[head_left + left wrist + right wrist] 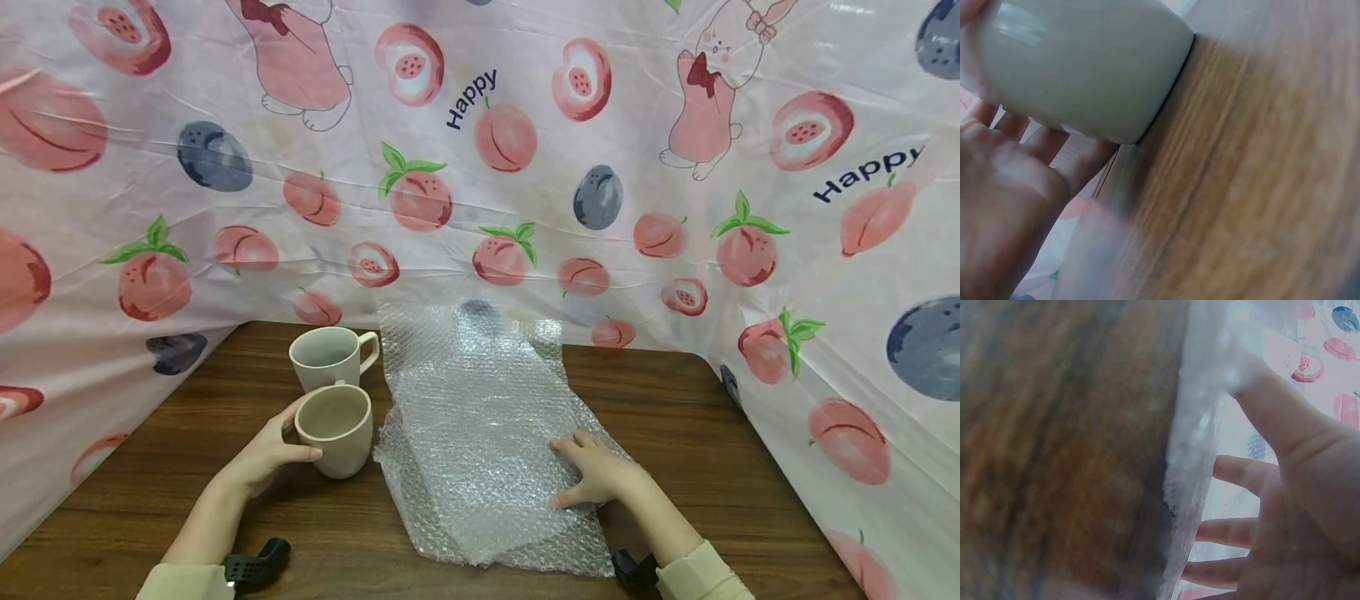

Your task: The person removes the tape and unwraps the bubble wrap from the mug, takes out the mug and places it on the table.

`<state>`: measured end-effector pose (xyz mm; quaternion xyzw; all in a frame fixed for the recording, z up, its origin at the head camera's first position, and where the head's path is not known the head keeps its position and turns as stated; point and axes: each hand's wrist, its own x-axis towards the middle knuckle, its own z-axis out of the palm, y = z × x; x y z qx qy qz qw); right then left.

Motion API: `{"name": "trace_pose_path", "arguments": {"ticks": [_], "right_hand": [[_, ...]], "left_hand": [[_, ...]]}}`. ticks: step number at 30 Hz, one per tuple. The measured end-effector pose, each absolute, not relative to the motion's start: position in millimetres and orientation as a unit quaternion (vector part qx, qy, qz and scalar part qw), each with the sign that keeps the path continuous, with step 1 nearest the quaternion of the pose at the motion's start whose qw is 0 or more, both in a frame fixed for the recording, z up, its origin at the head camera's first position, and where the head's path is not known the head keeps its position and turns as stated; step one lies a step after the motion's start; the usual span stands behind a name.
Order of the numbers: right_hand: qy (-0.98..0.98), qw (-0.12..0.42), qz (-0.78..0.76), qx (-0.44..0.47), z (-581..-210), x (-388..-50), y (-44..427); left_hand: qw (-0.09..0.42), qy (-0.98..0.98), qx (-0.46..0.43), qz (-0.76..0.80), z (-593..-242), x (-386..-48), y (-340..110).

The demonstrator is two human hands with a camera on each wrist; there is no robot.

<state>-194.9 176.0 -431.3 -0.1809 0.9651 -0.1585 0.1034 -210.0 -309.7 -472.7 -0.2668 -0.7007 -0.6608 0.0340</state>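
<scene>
A cream mug (pixel 337 433) stands on the wooden table at the left, its handle turned mostly away. My left hand (pixel 273 450) grips it from the side, the thumb in front and the fingers behind; in the left wrist view the fingers press against the mug's wall (pixel 1085 69). Overlapping sheets of bubble wrap (pixel 487 433) lie flat in the middle of the table. On their right part rests my right hand (pixel 596 471), fingers spread. Seen from the right wrist, its fingertips (pixel 1210 531) touch the wrap's surface (pixel 1191 456).
Just behind the held mug stands a white mug (pixel 326 354), handle pointing right. Wooden table surface (pixel 690 450) extends to the right of the wrap. A peach-printed cloth (pixel 480 167) hangs behind the table and along both sides.
</scene>
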Motion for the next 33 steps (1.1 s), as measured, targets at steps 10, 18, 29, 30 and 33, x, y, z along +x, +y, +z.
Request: {"name": "trace_pose_path", "arguments": {"ticks": [10, 18, 29, 30, 33], "right_hand": [[0.965, 0.108, -0.159, -0.180, -429, -194, 175], [0.967, 0.114, -0.148, -0.174, -429, -195, 176], [0.967, 0.117, -0.124, -0.188, -430, -196, 179], [0.967, 0.118, -0.121, -0.189, -429, -196, 180], [0.968, 0.119, -0.116, -0.190, -428, -196, 182]], "left_hand": [[0.000, -0.693, -0.289, -0.660, -473, -212, -314], [-0.025, -0.724, -0.266, -0.636, -468, -213, -316], [-0.037, -0.772, -0.240, -0.588, -457, -206, -320], [-0.037, -0.774, -0.241, -0.585, -456, -205, -320], [-0.035, -0.782, -0.257, -0.566, -450, -203, -320]]}}
